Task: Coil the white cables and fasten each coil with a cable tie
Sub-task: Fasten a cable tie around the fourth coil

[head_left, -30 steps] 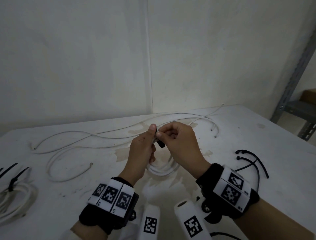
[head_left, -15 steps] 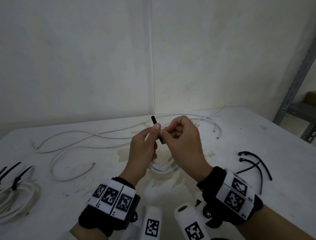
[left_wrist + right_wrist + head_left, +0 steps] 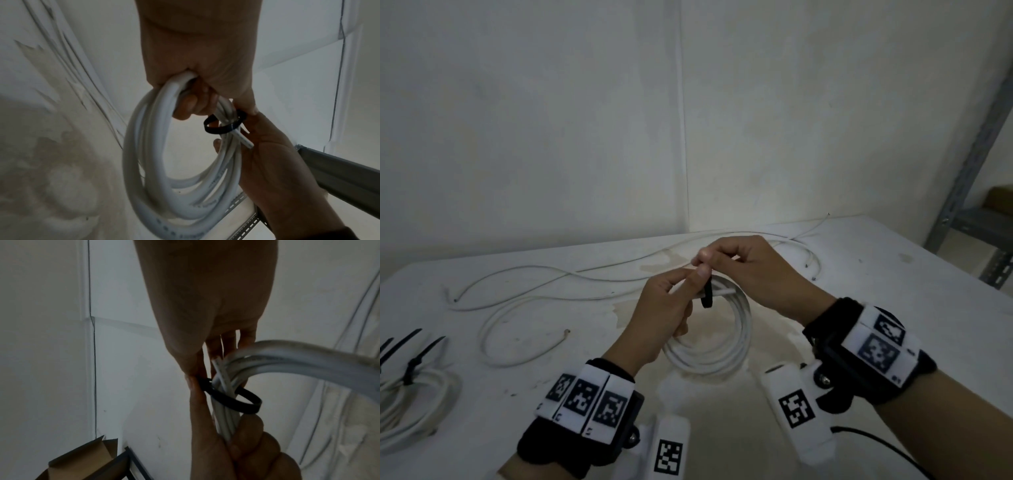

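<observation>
My left hand [image 3: 693, 282] grips a coil of white cable [image 3: 722, 356] at its top, fingers curled round the strands [image 3: 185, 91]. The coil hangs above the table. A black cable tie [image 3: 707, 295] forms a loose loop round the bundled strands [image 3: 224, 125]. My right hand [image 3: 705, 257] pinches the tie where the loop closes [image 3: 198, 379], right against my left thumb. In the right wrist view the tie [image 3: 236, 400] stands slack, wider than the bundle. A cut cable end [image 3: 245, 141] pokes out past the tie.
Loose white cables [image 3: 551, 274] trail across the back of the white table [image 3: 893, 274], and another [image 3: 496, 342] curls at left. A tied coil [image 3: 417, 397] with black ties [image 3: 410, 342] lies at the left edge. A metal rack [image 3: 976, 219] stands at right.
The tie's tail stood up between my thumbs half a second ago; it no longer shows, and the tie's loop hangs round the strands below them. The coil shows more fully below my hands.
</observation>
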Demonstrator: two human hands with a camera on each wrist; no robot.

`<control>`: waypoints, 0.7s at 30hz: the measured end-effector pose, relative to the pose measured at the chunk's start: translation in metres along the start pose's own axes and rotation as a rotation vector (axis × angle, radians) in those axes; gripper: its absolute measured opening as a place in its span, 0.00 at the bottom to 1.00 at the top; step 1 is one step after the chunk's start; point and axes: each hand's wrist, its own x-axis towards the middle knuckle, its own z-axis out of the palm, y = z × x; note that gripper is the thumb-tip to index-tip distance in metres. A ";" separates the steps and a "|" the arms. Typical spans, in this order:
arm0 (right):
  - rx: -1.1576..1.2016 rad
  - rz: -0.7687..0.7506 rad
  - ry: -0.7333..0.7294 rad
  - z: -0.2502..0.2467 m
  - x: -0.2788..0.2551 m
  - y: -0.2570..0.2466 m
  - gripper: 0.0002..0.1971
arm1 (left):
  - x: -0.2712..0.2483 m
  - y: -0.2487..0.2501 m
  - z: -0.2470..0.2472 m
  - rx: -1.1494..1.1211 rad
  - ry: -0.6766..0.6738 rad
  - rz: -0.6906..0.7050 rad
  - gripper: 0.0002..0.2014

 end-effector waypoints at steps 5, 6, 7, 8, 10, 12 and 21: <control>-0.032 -0.026 0.051 -0.003 -0.001 -0.001 0.12 | 0.002 0.001 0.004 -0.005 0.014 -0.028 0.13; -0.055 -0.040 0.087 -0.003 -0.001 -0.003 0.12 | 0.002 0.002 0.005 -0.010 0.016 -0.035 0.13; -0.064 -0.047 0.128 -0.003 0.000 -0.005 0.12 | 0.003 0.003 0.006 -0.016 0.015 -0.041 0.14; -0.047 -0.046 0.171 -0.004 0.001 -0.007 0.12 | 0.003 0.004 0.007 -0.019 0.012 -0.044 0.14; 0.037 -0.020 0.248 -0.007 0.004 -0.010 0.12 | 0.002 0.006 0.009 -0.017 0.013 -0.044 0.13; 0.104 0.006 0.277 -0.006 0.004 -0.011 0.13 | 0.001 0.007 0.010 -0.009 0.014 -0.039 0.13; -0.096 -0.084 0.253 0.005 -0.004 -0.004 0.14 | -0.006 0.005 0.013 0.000 0.015 -0.024 0.13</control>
